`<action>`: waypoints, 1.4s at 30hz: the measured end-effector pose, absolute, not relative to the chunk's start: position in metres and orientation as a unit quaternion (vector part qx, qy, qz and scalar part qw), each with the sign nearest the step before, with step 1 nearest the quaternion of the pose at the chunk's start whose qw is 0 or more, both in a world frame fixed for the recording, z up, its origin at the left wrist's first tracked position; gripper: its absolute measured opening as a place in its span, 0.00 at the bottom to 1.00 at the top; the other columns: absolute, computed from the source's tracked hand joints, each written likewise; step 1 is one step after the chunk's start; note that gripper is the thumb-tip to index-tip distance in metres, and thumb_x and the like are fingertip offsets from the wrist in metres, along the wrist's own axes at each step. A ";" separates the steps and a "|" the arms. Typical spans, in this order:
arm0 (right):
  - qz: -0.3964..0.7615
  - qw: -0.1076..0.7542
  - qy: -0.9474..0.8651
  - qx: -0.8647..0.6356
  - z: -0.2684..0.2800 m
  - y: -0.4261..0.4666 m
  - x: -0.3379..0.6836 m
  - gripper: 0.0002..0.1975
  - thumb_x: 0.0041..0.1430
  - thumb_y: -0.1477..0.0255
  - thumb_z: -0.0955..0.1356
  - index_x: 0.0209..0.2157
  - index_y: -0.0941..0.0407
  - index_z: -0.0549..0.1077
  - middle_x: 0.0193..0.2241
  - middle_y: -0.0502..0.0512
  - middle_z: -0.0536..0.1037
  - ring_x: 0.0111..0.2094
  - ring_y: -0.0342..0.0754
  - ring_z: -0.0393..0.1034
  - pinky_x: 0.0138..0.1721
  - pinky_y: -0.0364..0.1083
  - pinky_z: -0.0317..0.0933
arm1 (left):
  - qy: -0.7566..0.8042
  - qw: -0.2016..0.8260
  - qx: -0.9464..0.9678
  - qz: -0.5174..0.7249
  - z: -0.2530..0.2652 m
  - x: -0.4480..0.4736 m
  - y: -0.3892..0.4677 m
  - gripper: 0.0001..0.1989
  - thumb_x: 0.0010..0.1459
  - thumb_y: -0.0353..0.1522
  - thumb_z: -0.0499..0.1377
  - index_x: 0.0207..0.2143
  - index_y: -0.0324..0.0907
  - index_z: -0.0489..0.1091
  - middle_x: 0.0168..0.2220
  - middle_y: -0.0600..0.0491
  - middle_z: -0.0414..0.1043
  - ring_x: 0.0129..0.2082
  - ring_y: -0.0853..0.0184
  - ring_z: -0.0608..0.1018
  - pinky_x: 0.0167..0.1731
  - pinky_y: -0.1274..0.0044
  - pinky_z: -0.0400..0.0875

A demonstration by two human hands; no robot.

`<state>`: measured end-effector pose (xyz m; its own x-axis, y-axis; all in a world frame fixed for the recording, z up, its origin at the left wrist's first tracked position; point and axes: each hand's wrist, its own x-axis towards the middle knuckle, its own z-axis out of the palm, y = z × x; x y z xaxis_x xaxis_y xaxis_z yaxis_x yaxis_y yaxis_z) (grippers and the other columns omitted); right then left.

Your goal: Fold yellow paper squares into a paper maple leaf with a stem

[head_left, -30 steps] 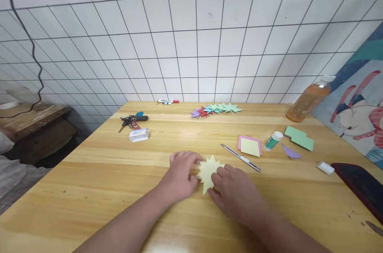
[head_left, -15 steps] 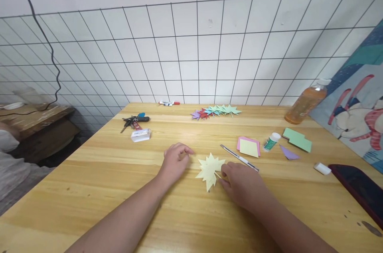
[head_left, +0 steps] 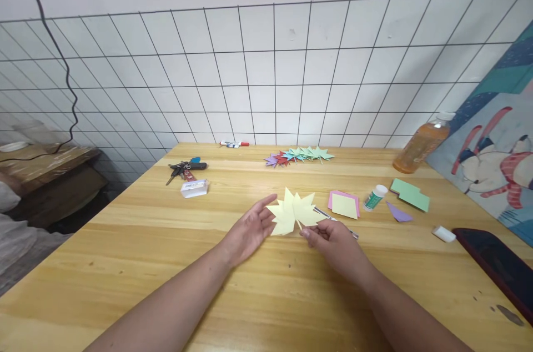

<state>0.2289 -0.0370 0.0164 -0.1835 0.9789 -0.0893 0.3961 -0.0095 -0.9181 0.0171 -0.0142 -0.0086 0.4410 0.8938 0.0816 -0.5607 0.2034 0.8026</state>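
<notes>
A pale yellow paper maple leaf [head_left: 287, 214] is held up off the wooden table [head_left: 137, 263], its points fanned upward. My right hand [head_left: 335, 241] pinches its thin stem between thumb and finger. Beside the leaf's left edge, my left hand [head_left: 250, 232] is open, palm turned toward the leaf and fingers spread; whether the fingertips behind the edge touch it I cannot tell. A craft knife [head_left: 322, 212] lies partly hidden behind the leaf and my right hand.
Paper leaves [head_left: 297, 155] in several colours lie by the wall. To the right are square paper sheets [head_left: 345, 206], a glue stick [head_left: 375, 197], green paper [head_left: 410, 195], a purple scrap [head_left: 398, 212], an eraser [head_left: 443, 234], a phone [head_left: 495, 263] and a bottle [head_left: 422, 144]. Keys [head_left: 187, 167] and a small box [head_left: 194, 188] sit left.
My right hand has lifted the yellow leaf off the table and tilted it upright. My left hand has turned palm toward the leaf, opened its fingers and come closer to its edge.
</notes>
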 end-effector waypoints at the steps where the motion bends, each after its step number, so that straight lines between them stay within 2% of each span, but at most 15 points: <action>1: 0.466 0.332 -0.615 -0.542 0.016 -0.037 0.227 0.12 0.51 0.63 0.66 0.23 0.57 0.70 0.20 0.49 0.73 0.24 0.45 0.65 0.24 0.41 0.56 | 0.191 0.772 0.377 0.475 -0.008 0.020 -0.017 0.33 0.47 0.48 0.61 0.52 0.41 0.63 0.50 0.42 0.66 0.50 0.55 0.69 0.50 0.67 0.61; 3: 0.485 0.337 -0.608 -0.530 0.013 -0.036 0.225 0.11 0.50 0.64 0.67 0.23 0.58 0.70 0.20 0.49 0.72 0.23 0.44 0.64 0.24 0.41 0.55 | 0.187 0.794 0.335 0.472 -0.007 0.025 -0.022 0.28 0.48 0.46 0.61 0.48 0.40 0.66 0.47 0.43 0.69 0.47 0.57 0.71 0.49 0.67 0.63; 7: 0.498 0.331 -0.614 -0.515 0.004 -0.035 0.220 0.11 0.50 0.65 0.67 0.24 0.58 0.72 0.21 0.49 0.72 0.23 0.43 0.63 0.25 0.41 0.56 | 0.272 0.780 0.281 0.489 -0.006 0.036 -0.031 0.15 0.52 0.32 0.62 0.42 0.39 0.68 0.42 0.47 0.73 0.42 0.63 0.75 0.47 0.69 0.66; 10: 0.502 0.326 -0.625 -0.501 -0.001 -0.035 0.216 0.10 0.50 0.65 0.67 0.26 0.58 0.74 0.22 0.50 0.74 0.23 0.43 0.64 0.25 0.41 0.56 | 0.320 0.754 0.267 0.507 -0.005 0.043 -0.036 0.12 0.52 0.28 0.62 0.40 0.38 0.68 0.40 0.47 0.74 0.41 0.64 0.75 0.44 0.72 0.68; 16: 0.504 0.304 -0.644 -0.489 -0.007 -0.037 0.208 0.11 0.52 0.65 0.66 0.24 0.58 0.74 0.20 0.49 0.73 0.21 0.42 0.63 0.24 0.41 0.55 | 0.354 0.713 0.283 0.535 -0.004 0.046 -0.037 0.15 0.48 0.28 0.65 0.40 0.38 0.67 0.35 0.48 0.75 0.37 0.64 0.77 0.38 0.76 0.69; 19: 0.479 0.332 -0.640 -0.500 -0.007 -0.039 0.205 0.11 0.49 0.67 0.68 0.33 0.57 0.75 0.26 0.51 0.76 0.26 0.44 0.66 0.27 0.41 0.59 | 0.384 0.687 0.300 0.539 -0.002 0.046 -0.037 0.19 0.46 0.30 0.66 0.41 0.38 0.66 0.33 0.49 0.75 0.32 0.66 0.77 0.33 0.77 0.69; 22: 0.485 0.377 -0.629 -0.477 -0.004 -0.041 0.205 0.17 0.48 0.68 0.69 0.42 0.55 0.71 0.36 0.53 0.76 0.35 0.48 0.69 0.34 0.43 0.63 | 0.424 0.646 0.344 0.533 -0.001 0.046 -0.037 0.23 0.44 0.31 0.67 0.43 0.38 0.65 0.31 0.51 0.75 0.28 0.69 0.76 0.29 0.80 0.68; 26: 0.526 0.384 -0.605 -0.458 -0.003 -0.039 0.206 0.11 0.52 0.66 0.67 0.35 0.57 0.73 0.33 0.55 0.77 0.37 0.50 0.70 0.35 0.45 0.64 | 0.461 0.602 0.414 0.504 -0.004 0.046 -0.039 0.26 0.42 0.32 0.67 0.44 0.38 0.64 0.29 0.53 0.75 0.25 0.70 0.74 0.26 0.81 0.66; 32: 0.538 0.407 -0.579 -0.458 -0.006 -0.035 0.208 0.11 0.50 0.65 0.68 0.30 0.59 0.74 0.31 0.55 0.78 0.36 0.51 0.71 0.38 0.46 0.63 | 0.476 0.574 0.461 0.481 -0.004 0.047 -0.041 0.27 0.43 0.33 0.66 0.47 0.40 0.62 0.31 0.52 0.76 0.29 0.68 0.75 0.29 0.80 0.67; 35: 0.526 0.417 -0.576 -0.466 -0.007 -0.035 0.208 0.11 0.50 0.65 0.68 0.31 0.59 0.74 0.30 0.54 0.78 0.35 0.50 0.71 0.37 0.46 0.62 | 0.471 0.570 0.472 0.480 -0.005 0.047 -0.040 0.28 0.43 0.32 0.67 0.46 0.40 0.62 0.32 0.51 0.76 0.31 0.66 0.76 0.31 0.79 0.67; 42: 0.515 0.411 -0.586 -0.471 -0.007 -0.036 0.207 0.10 0.50 0.67 0.68 0.32 0.58 0.72 0.31 0.54 0.77 0.34 0.49 0.70 0.36 0.45 0.62 | 0.484 0.552 0.495 0.466 -0.008 0.047 -0.038 0.27 0.43 0.30 0.65 0.47 0.40 0.61 0.30 0.52 0.75 0.28 0.67 0.75 0.28 0.79 0.66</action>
